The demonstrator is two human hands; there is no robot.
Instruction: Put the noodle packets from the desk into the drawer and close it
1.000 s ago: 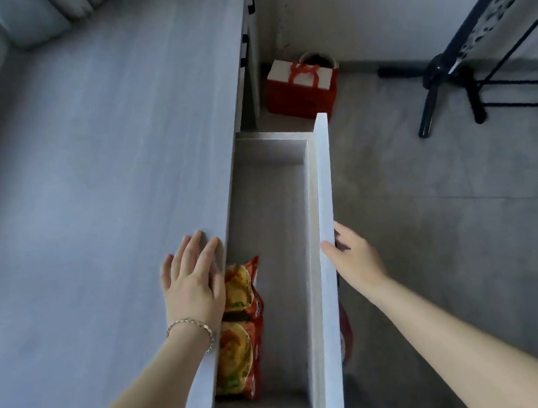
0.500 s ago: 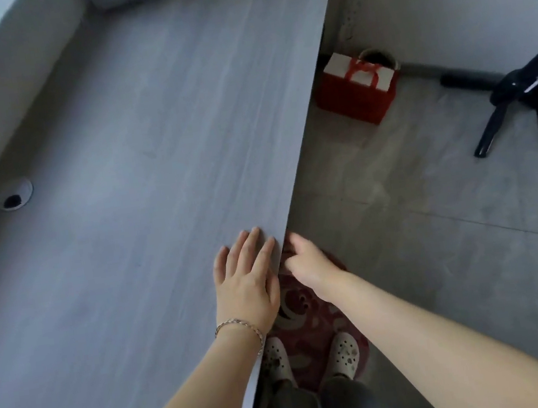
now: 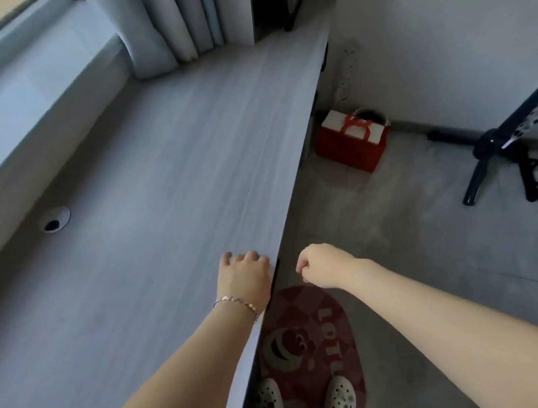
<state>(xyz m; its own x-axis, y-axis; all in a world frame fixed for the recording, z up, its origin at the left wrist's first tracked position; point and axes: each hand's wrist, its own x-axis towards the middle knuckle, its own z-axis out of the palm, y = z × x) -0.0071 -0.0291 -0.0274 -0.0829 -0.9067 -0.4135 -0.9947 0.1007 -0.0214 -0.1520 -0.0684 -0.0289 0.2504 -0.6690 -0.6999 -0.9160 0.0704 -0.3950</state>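
Observation:
The grey wood-grain desk (image 3: 155, 192) runs from near left to far right with no noodle packets showing on it. The drawer is pushed in under the desk edge and hidden from view, and so are the packets. My left hand (image 3: 245, 281), with a thin bracelet at the wrist, rests on the desk's front edge with its fingers curled under. My right hand (image 3: 324, 265) hangs in the air just off that edge, closed in a loose fist with nothing in it.
A red gift bag (image 3: 352, 143) stands on the floor by the wall. A black stand (image 3: 495, 154) is at the right. A red round mat (image 3: 309, 340) lies under my feet in white clogs. Curtains (image 3: 172, 20) hang at the desk's far end; a cable hole (image 3: 55, 220) sits left.
One second ago the drawer stood open with packets inside; it has been pushed shut. My right hand has come off the edge and curled into a fist; my left fingers have curled.

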